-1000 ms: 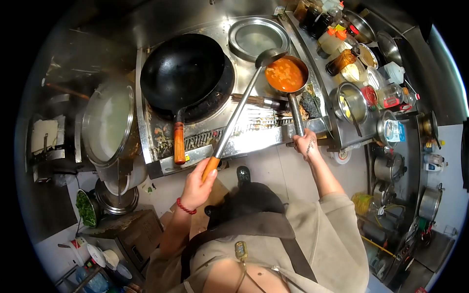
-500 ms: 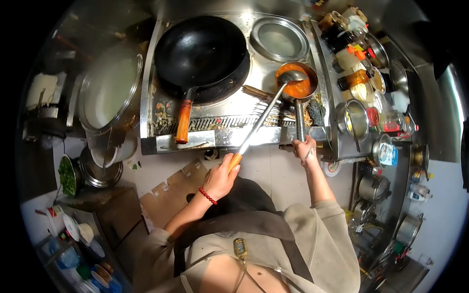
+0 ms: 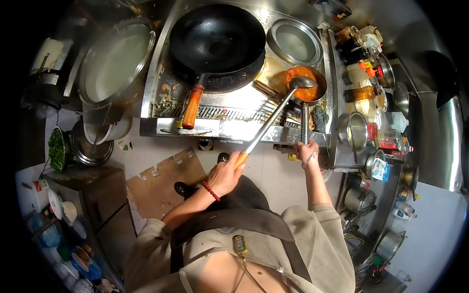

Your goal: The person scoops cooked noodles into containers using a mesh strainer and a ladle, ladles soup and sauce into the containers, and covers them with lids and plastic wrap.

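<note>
My left hand (image 3: pixel 225 177), with a red bead bracelet at the wrist, is closed round the wooden end of a long ladle (image 3: pixel 267 124). The ladle's bowl rests in orange-red sauce (image 3: pixel 296 75) inside a small metal saucepan (image 3: pixel 322 88). The saucepan's handle is in my right hand (image 3: pixel 308 152), fingers wrapped round its end. The pan is over the right part of the stove (image 3: pixel 229 130). To its left sits a large black wok (image 3: pixel 215 44) with a wooden handle pointing toward me. A bamboo brush (image 3: pixel 267 92) lies between wok and saucepan.
Behind the saucepan is a round metal basin (image 3: pixel 295 43) of cloudy liquid. A big pot (image 3: pixel 117 61) stands left of the stove. Bottles (image 3: pixel 361 93) and a metal bowl (image 3: pixel 353 132) crowd the right counter. Greens (image 3: pixel 58 149) fill a bowl at far left. Cardboard (image 3: pixel 166 183) lies on the floor.
The view has shifted and turned a little. The ladle's bowl sits slightly further right within the saucepan, and more chunky sauce shows at its left. Both hands keep their grips.
</note>
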`<state>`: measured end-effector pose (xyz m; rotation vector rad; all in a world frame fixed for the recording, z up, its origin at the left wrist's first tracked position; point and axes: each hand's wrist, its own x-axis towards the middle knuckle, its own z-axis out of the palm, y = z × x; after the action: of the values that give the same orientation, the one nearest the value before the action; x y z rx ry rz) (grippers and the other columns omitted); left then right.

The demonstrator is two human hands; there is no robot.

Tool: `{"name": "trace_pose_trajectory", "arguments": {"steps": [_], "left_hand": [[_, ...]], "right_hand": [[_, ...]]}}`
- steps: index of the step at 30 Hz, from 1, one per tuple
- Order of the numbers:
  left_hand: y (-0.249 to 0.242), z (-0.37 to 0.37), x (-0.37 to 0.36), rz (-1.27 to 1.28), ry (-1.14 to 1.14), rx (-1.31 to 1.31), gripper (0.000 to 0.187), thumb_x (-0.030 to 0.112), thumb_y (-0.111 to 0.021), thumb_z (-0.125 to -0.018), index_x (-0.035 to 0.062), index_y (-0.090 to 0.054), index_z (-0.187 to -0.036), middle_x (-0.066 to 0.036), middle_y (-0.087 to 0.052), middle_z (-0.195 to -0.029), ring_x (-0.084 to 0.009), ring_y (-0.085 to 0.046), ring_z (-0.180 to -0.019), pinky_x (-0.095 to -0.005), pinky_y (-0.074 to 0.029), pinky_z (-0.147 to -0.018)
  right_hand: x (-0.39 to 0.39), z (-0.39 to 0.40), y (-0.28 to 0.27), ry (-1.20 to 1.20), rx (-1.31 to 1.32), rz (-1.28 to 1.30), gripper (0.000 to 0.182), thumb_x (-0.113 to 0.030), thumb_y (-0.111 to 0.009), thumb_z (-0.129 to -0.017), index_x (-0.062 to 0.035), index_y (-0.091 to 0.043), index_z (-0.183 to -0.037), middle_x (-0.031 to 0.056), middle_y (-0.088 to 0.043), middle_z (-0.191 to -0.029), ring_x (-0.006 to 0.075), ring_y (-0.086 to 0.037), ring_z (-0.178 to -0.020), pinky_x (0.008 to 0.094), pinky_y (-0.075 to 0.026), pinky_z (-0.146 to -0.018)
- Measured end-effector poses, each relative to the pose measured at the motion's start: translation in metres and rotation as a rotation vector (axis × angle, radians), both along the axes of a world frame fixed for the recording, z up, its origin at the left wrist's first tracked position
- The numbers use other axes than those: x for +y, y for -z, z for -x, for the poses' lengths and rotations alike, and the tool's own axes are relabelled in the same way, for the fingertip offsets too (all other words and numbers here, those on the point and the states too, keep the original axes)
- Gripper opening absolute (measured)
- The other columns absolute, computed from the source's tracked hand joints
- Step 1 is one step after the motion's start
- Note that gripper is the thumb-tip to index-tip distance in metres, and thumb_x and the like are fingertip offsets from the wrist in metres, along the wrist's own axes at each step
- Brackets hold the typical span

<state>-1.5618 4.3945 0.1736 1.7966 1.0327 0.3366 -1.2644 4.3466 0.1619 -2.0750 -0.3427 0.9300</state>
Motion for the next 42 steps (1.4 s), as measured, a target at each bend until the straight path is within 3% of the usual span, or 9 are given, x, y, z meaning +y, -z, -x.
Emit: {"name": "trace_pose_trajectory", "arguments": {"steps": [37, 42], "left_hand": [[-0.013, 0.002, 0.007, 0.009, 0.016, 0.035, 0.035, 0.025, -0.053, -0.09, 0.0059, -0.044, -0.119, -0.023, -0.063, -0.077, -0.043, -0.061, -0.072, -0.0506, -0.048, -0.061], [-0.022, 0.013, 0.007, -0.158, 0.049, 0.188, 0.038, 0.028, -0.052, -0.091, 0.0091, -0.043, -0.122, -0.019, -0.064, -0.081, -0.0418, -0.061, -0.066, -0.0489, -0.048, -0.058]], "right_hand": [[0.004, -0.01, -0.005, -0.032, -0.043, -0.013, 0.011, 0.002, -0.059, -0.074, 0.0029, -0.051, -0.081, 0.0054, -0.05, -0.057, 0.0123, -0.045, -0.04, 0.0257, -0.032, -0.035], [0.004, -0.003, -0.013, -0.032, 0.032, 0.017, 0.009, 0.0, -0.059, -0.076, 0.0005, -0.051, -0.081, 0.0044, -0.05, -0.057, 0.0117, -0.045, -0.041, 0.0254, -0.033, -0.037]]}}
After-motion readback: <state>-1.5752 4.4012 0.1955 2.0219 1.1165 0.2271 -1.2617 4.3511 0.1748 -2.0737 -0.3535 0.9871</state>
